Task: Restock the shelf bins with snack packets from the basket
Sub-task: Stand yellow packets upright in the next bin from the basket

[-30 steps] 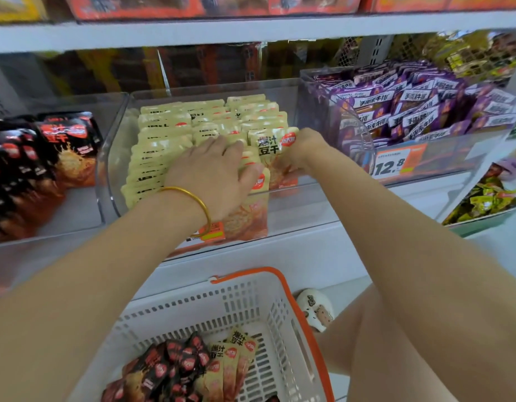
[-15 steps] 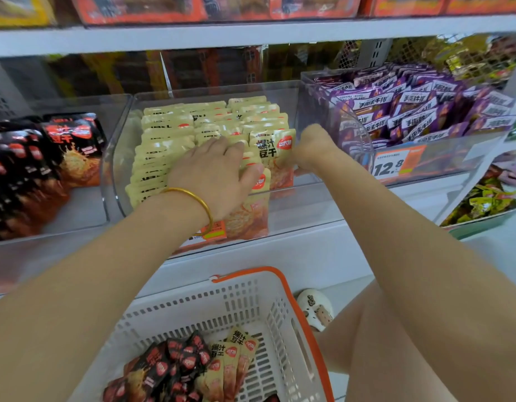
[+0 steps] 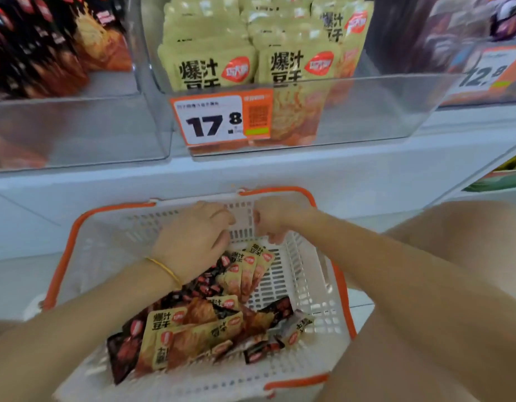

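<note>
A white basket (image 3: 311, 285) with orange handles stands below the shelf and holds several yellow-green snack packets (image 3: 248, 266) and black-and-red packets (image 3: 204, 285). Both of my hands are inside it at the far end. My left hand (image 3: 193, 239), with a gold bangle on the wrist, lies over the upright yellow-green packets with its fingers bent down. My right hand (image 3: 275, 221) has curled fingers just above the top edge of the same packets. Blur hides whether either hand grips a packet. Above, a clear bin (image 3: 367, 111) is filled with the same yellow-green packets (image 3: 210, 65).
An orange price tag reading 17.8 (image 3: 222, 120) hangs on the bin's front. A clear bin of black-and-red packets (image 3: 77, 126) stands to the left. At the right edge, a bin bears a 12.8 tag (image 3: 488, 71). The white shelf ledge (image 3: 280, 172) runs just above the basket.
Both hands have left the yellow-green packets in the shelf bin and dropped into the basket. The view has tilted down and moved closer.
</note>
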### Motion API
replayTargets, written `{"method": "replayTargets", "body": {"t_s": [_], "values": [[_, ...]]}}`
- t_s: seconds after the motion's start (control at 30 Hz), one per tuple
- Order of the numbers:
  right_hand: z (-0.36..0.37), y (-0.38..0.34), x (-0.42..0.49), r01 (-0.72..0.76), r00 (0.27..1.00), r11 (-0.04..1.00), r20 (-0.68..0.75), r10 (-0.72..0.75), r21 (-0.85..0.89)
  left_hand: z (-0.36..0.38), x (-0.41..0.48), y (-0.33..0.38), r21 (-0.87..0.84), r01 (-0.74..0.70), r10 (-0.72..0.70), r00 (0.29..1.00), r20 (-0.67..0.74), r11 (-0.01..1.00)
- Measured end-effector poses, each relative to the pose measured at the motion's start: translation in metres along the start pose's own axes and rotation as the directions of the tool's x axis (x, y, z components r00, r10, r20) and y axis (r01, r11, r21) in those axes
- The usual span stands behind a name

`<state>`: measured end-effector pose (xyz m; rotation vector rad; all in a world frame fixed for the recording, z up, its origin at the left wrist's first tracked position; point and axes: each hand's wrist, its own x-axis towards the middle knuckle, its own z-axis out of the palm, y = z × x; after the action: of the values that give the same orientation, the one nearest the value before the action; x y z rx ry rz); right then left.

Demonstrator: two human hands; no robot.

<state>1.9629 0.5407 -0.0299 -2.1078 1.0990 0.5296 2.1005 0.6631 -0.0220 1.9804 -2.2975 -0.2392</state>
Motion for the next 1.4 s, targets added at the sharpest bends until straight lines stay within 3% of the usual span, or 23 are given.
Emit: {"method": "replayTargets", "body": {"t_s": [0.13,0.3,0.5,0.73,0.83,0.97,1.07,1.17,1.27,1.4], "values": [[0.086,0.040,0.070,-0.116,0.986,0.992,0.112,0.122,-0.057,0.032,-0.013,-0.028,-0.031,0.128,-0.124,0.985,0.118,0.991],[0.174,0.086,0.144,-0.134,0.987,0.991,0.088,0.134,-0.008,0.048,-0.008,-0.046,-0.103,0.173,-0.156,0.976,0.154,0.980],[0.170,0.055,0.135,-0.188,0.982,0.982,0.022,0.187,0.036,0.046,-0.005,-0.051,-0.122,0.224,-0.201,0.963,0.178,0.967],[0.144,0.048,0.120,-0.241,0.970,0.969,0.022,0.242,-0.050,0.052,-0.002,-0.050,-0.150,0.282,-0.248,0.945,0.212,0.948],[0.104,0.033,0.101,-0.189,0.982,0.977,0.011,0.191,-0.095,0.051,0.001,-0.043,-0.151,0.280,-0.237,0.938,0.252,0.948],[0.030,0.000,0.050,0.024,0.997,0.988,0.080,-0.012,-0.150,0.035,0.006,-0.030,-0.218,0.291,-0.231,0.936,0.264,0.932],[-0.016,-0.017,0.003,0.150,0.986,0.988,0.084,-0.147,-0.036,0.010,0.015,-0.015,-0.344,0.317,-0.235,0.937,0.258,0.884],[-0.040,-0.015,-0.042,0.213,0.977,0.948,-0.084,-0.198,0.238,-0.019,0.028,0.002,-0.420,0.271,-0.239,0.963,0.128,0.866],[-0.056,-0.002,-0.082,0.247,0.968,0.802,-0.175,-0.179,0.543,-0.056,0.036,0.019,-0.486,0.173,-0.211,0.977,-0.025,0.857],[-0.081,0.011,-0.119,0.333,0.943,0.675,-0.248,-0.223,0.659,-0.110,0.048,0.048,-0.608,0.019,-0.160,0.971,-0.178,0.794]]}}
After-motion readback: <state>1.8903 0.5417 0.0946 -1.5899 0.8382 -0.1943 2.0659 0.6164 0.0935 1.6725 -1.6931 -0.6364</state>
